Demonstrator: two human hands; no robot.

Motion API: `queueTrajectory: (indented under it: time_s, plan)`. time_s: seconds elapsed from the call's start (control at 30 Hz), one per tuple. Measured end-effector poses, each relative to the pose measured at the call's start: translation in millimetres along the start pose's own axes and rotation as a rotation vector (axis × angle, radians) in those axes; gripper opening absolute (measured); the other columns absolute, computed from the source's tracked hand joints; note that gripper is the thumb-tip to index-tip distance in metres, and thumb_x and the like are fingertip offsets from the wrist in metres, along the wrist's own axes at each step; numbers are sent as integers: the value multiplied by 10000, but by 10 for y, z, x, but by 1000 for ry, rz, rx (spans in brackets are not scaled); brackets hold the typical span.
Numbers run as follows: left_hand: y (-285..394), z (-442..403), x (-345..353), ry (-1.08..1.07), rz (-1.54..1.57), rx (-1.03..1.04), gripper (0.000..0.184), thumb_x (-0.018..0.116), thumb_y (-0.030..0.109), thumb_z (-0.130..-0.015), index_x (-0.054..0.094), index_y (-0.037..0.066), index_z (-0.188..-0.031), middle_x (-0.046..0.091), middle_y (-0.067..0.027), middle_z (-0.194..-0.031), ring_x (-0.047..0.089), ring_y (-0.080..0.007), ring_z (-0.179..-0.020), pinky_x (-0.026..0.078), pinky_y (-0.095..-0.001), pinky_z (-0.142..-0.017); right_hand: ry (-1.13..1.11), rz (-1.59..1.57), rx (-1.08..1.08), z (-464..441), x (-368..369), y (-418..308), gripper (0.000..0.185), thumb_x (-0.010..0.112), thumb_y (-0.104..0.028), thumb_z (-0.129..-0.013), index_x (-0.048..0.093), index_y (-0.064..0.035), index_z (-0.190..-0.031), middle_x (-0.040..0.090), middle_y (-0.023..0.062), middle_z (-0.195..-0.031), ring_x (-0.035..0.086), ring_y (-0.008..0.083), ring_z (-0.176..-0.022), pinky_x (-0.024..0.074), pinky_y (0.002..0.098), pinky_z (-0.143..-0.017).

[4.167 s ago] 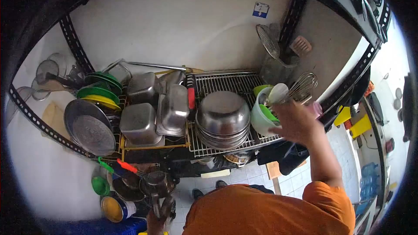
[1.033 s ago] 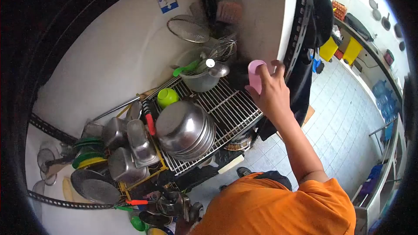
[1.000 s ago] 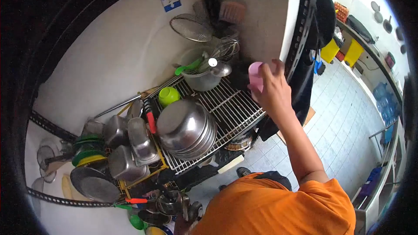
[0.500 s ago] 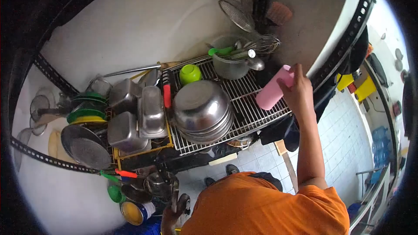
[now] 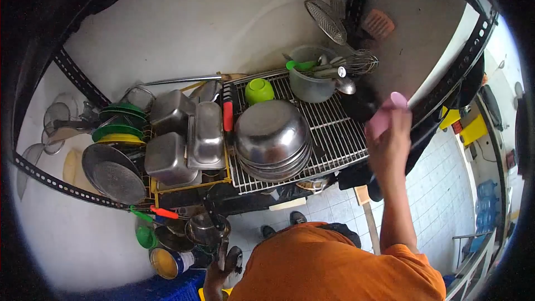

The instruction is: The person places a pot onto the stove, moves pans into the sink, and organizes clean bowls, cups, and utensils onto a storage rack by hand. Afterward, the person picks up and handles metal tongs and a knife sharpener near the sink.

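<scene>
My right hand (image 5: 390, 142) is wrapped round a pink plastic tumbler (image 5: 381, 122) at the right end of the wire rack shelf (image 5: 329, 134). The tumbler tilts slightly, its round end facing up. Behind it, a translucent tub (image 5: 312, 86) holds a whisk (image 5: 359, 62), a ladle (image 5: 345, 85) and a green-handled utensil. Low on the left, my left hand (image 5: 218, 272) is closed around what looks like the handle of a steel saucepan (image 5: 203, 228); its fingers are partly hidden.
Stacked steel bowls (image 5: 272, 134), a lime-green bowl (image 5: 259, 91) and steel food pans (image 5: 206, 134) cover the shelf's left and middle. Frying pans (image 5: 114, 175) and green plates (image 5: 120, 117) stand at the far left. A black perforated upright (image 5: 462, 61) borders the right side.
My right hand has moved the pink tumbler rightward and turned it more upright. The camera has shifted a little, and my left hand stays about where it was.
</scene>
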State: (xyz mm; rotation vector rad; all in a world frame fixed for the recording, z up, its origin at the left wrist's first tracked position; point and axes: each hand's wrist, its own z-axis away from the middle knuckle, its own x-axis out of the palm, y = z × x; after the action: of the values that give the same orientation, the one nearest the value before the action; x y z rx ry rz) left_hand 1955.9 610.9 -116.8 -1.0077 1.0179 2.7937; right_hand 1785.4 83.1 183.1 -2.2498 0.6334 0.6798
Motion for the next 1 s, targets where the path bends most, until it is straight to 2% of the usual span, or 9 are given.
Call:
queueTrajectory:
  time_s: [0.07,0.27,0.3,0.37,0.47,0.57,0.7,0.93,1.0]
  plan:
    - [-216,-42,52,-4,52,24,788,655,405,-939,245,265,-1598,697,-305,-1010,668,-508,-942,531,-560,-770,-627,93,136,189,169,-164,362,747,-172,-851,602,-27,-1149,702,236,-1027,681,436,-1004,566,507,-832]
    - [-511,-212,108,126,98,276,464,731,241,-925,565,28,-1302,711,-94,-1007,676,-185,-870,527,-365,-730,-794,-7,-139,339,1066,331,277,720,-250,-856,739,-3,-979,710,254,-906,688,451,-888,561,499,-798]
    - [-462,-189,73,130,99,279,464,731,241,-925,565,28,-1302,711,-94,-1007,676,-185,-870,527,-365,-730,-744,-27,-140,341,1175,538,256,702,-233,-867,732,3,-957,699,261,-874,686,451,-855,556,498,-768]
    - [-65,-7,-122,-27,39,4,689,576,465,-986,320,232,-1582,664,-320,-1163,645,-463,-1125,507,-532,-871,-616,-26,-91,265,1172,659,228,688,-208,-878,717,17,-884,690,275,-856,685,456,-847,549,501,-759]
    - [619,186,-334,-22,13,-116,653,552,485,-994,373,217,-1562,641,-314,-1234,615,-445,-1205,485,-519,-931,-268,-43,-196,-45,506,231,188,649,-124,-917,650,18,-793,660,257,-813,660,451,-789,526,521,-688]
    - [262,164,-151,85,49,150,646,538,509,-994,388,224,-1554,642,-319,-1224,622,-452,-1191,489,-508,-941,-153,29,-296,-242,91,-136,136,646,-81,-919,576,27,-876,617,241,-845,624,457,-763,506,528,-681]
    - [271,176,-146,60,23,96,669,596,454,-967,401,167,-1538,669,-294,-1185,640,-457,-1139,514,-510,-912,15,179,-585,-760,-39,-501,149,677,-81,-865,606,24,-944,641,229,-894,660,427,-813,545,507,-724]
    - [239,205,-240,65,-123,8,666,696,375,-912,474,93,-1474,706,-263,-1120,669,-458,-1067,545,-508,-870,-170,456,-793,-1543,664,-291,195,639,-179,-904,747,-34,-831,715,204,-822,720,379,-809,600,456,-742]
    - [-32,160,-115,116,-35,20,633,725,363,-891,531,91,-1429,709,-264,-1102,676,-452,-1060,546,-505,-864,-201,355,-509,-1373,126,-500,250,605,-226,-957,737,-30,-874,716,203,-819,722,378,-770,575,482,-726]
